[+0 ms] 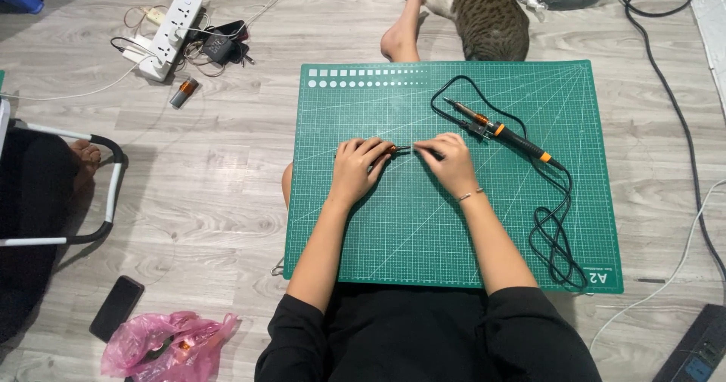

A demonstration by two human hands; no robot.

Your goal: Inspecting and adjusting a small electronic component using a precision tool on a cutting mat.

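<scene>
Two bare hands meet near the middle of a green cutting mat (393,231) laid on a pale wooden floor. The left hand (355,169) is curled closed around one end of a small tool (399,150), of which only an orange-and-dark collar shows past the fingers; the right hand (451,163) pinches the thin dark tip of the same tool from the opposite side. The tool lies low over the mat, just above or touching it; which cannot be told.

Its long axis runs almost level, left to right across the mat, with the slim end pointing toward the right hand. Judged from its size, the tool is light and rigid, its fine tip the delicate part; the thicker body under the left hand looks the safer place to grip.

Beyond the right hand, apart from it, a soldering iron (499,131) with orange bands rests on the mat, tip toward the far left, and its black cord (556,238) loops down the mat's right side. Off the mat lie a white power strip (172,30), a dark phone (117,307), a pink plastic bag (162,346) and, at the far edge, a tabby cat (488,11).
</scene>
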